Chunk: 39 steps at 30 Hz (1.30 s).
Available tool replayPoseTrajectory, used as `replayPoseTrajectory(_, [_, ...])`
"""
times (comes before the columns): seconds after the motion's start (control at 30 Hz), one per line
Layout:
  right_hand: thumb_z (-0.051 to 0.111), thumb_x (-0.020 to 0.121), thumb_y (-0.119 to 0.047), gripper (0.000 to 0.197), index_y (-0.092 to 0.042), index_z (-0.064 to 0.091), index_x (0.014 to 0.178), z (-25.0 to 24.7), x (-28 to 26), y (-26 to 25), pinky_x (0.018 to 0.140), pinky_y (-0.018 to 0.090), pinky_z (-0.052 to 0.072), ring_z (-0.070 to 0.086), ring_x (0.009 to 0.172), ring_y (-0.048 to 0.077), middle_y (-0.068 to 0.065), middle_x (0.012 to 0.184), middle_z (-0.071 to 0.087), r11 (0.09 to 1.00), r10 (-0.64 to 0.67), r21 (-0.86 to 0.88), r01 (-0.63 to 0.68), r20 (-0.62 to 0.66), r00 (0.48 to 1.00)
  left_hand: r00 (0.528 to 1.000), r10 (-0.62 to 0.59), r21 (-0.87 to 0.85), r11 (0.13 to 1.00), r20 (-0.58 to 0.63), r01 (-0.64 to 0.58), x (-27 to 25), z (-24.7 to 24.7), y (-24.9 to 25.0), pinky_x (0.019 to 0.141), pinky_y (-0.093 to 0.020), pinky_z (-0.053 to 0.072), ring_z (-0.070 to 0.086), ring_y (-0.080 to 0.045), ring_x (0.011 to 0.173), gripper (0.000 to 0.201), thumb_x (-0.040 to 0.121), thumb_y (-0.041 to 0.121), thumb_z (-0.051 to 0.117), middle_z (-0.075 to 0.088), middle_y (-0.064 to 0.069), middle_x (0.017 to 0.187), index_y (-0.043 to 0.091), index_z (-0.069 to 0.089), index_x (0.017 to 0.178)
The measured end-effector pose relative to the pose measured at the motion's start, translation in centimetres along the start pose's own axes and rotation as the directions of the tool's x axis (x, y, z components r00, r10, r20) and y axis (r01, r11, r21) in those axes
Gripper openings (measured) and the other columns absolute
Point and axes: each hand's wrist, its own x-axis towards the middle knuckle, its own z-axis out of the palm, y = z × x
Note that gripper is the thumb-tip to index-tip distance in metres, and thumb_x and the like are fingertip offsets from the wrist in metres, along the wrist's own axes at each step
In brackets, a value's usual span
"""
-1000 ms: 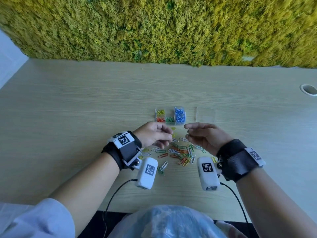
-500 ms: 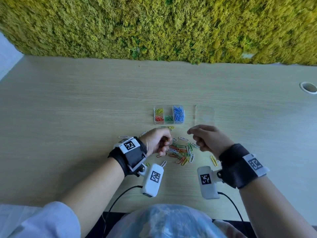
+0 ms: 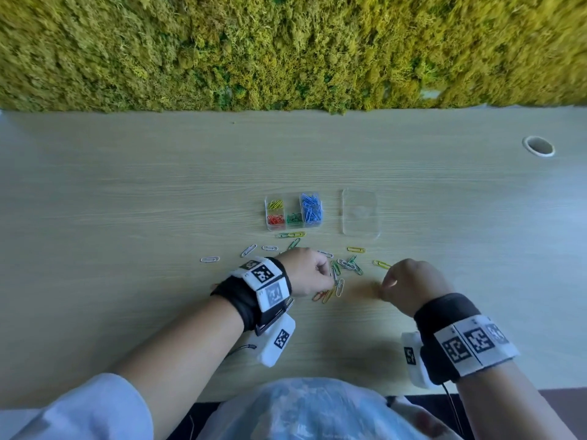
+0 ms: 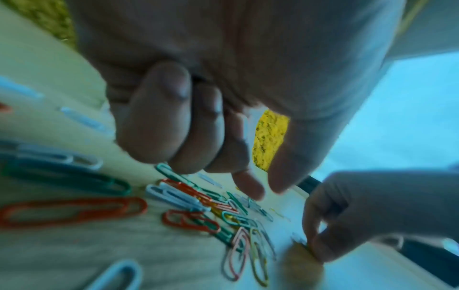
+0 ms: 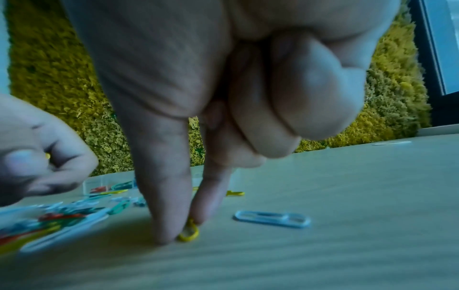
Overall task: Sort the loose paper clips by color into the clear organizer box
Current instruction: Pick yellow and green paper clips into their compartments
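The clear organizer box (image 3: 293,228) sits mid-table with yellow, red, green and blue clips in separate compartments. Loose paper clips (image 3: 341,274) of mixed colours lie scattered in front of it. My left hand (image 3: 330,277) hovers over the pile's left side with its fingers curled. Its thumb and forefinger (image 4: 248,186) point down at the clips, and a yellow tip (image 5: 47,156) shows inside the fist. My right hand (image 5: 183,229) is down on the table right of the pile and pinches a yellow paper clip (image 5: 190,234) between thumb and forefinger.
The box's clear lid (image 3: 360,217) lies flat to the right of it. A white clip (image 5: 272,218) lies just right of my right hand. A moss wall (image 3: 286,49) bounds the table's far edge, and a cable hole (image 3: 538,146) is at far right.
My right hand came back from near the box, dropped to the table beside the pile and closed on a yellow clip. My left hand stayed curled over the pile.
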Motion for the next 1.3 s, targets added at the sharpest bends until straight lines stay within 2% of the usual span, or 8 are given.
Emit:
replayPoseTrajectory(0.33, [0.066,0.083,-0.023,0.016,-0.019,0.058,0.069,-0.3,0.3,-0.1,0.053,0.024,0.036,0.049,0.059,0.015,-0.004,0.066,0.051,0.932,-0.098,0.356,0.065,0.076,0.992,0.996,0.084,0.483,0.873,-0.019,-0.064,0.5,1.6,1.8,0.074,-0.035,0.055,0.064,-0.024,0.083,0.017,0.082,0.030,0.062,0.068,-0.003,0.091,0.016,0.068,0.088])
replayPoseTrajectory(0.5, [0.054,0.069,0.000,0.021,-0.017,0.047,0.059,-1.8,-0.1,0.9,0.043,0.021,0.038,0.044,0.049,0.015,0.006,0.060,0.046,-0.079,-0.244,0.994,-0.069,0.048,0.969,0.994,0.105,0.462,0.884,-0.037,-0.076,0.4,2.2,1.6,0.077,-0.037,0.055,0.064,-0.026,0.090,0.018,0.084,0.026,0.059,0.066,-0.005,0.098,0.013,0.067,0.093])
replayPoseTrajectory(0.67, [0.066,0.056,0.009,0.031,-0.018,0.053,0.062,-2.1,0.3,1.8,0.043,0.018,0.042,0.052,0.051,0.012,0.003,0.065,0.055,-0.323,-0.338,0.944,-0.063,-0.053,0.940,0.996,0.082,0.343,0.937,-0.029,-0.067,0.4,1.8,1.2,0.078,-0.034,0.054,0.063,-0.023,0.087,0.016,0.083,0.029,0.060,0.066,-0.002,0.095,0.015,0.065,0.087])
replayPoseTrajectory(0.83, [0.055,0.067,-0.001,0.023,-0.018,0.054,0.081,-2.0,0.4,1.9,0.043,0.016,0.039,0.050,0.053,0.011,-0.001,0.067,0.053,-0.354,-0.350,0.925,-0.139,0.007,0.937,0.996,-0.068,-0.276,0.958,0.063,0.083,0.9,0.6,0.7,0.048,-0.021,0.039,0.048,-0.012,0.050,0.011,0.087,0.029,0.054,0.053,0.004,0.064,0.021,0.057,0.080])
replayPoseTrajectory(0.97, [0.038,0.080,-0.005,0.019,-0.014,0.053,0.085,-2.1,0.4,1.3,0.039,0.017,0.034,0.048,0.049,0.011,-0.001,0.062,0.050,-0.267,-0.326,0.949,-0.166,0.073,0.943,0.986,-0.041,-0.822,0.546,0.164,0.159,2.1,0.0,0.6,0.041,-0.021,0.034,0.038,-0.016,0.051,0.020,0.084,0.006,0.036,0.043,-0.005,0.065,0.012,0.043,0.067])
replayPoseTrajectory(1.07, [0.045,0.085,-0.009,0.014,-0.009,0.060,0.086,-2.3,0.8,1.3,0.038,0.018,0.033,0.046,0.046,0.012,0.004,0.058,0.053,-0.087,-0.303,0.989,-0.117,0.086,0.949,0.990,-0.045,-0.880,0.454,0.136,0.142,3.0,-0.4,1.7,0.037,-0.017,0.032,0.039,-0.013,0.047,0.022,0.083,0.001,0.032,0.045,-0.002,0.062,0.013,0.041,0.067])
replayPoseTrajectory(1.17, [0.042,0.093,0.000,0.025,-0.004,0.067,0.095,-2.6,1.6,1.8,0.043,0.020,0.035,0.047,0.049,0.014,0.009,0.063,0.062,0.179,-0.234,0.980,-0.086,0.127,0.964,0.995,-0.082,-0.765,0.637,0.062,0.100,3.9,-0.7,2.7,0.037,-0.018,0.028,0.035,-0.009,0.041,0.016,0.087,0.010,0.046,0.043,0.004,0.056,0.014,0.046,0.071])
replayPoseTrajectory(1.3, [0.035,0.086,0.010,0.037,-0.006,0.069,0.082,-2.7,2.7,1.9,0.045,0.021,0.035,0.046,0.053,0.015,0.007,0.068,0.062,0.535,-0.129,0.844,-0.040,0.128,0.983,0.991,-0.021,-0.058,0.998,-0.134,0.013,4.6,-1.1,4.1,0.041,-0.018,0.030,0.038,-0.006,0.044,0.008,0.085,0.028,0.060,0.044,0.012,0.057,0.021,0.057,0.086])
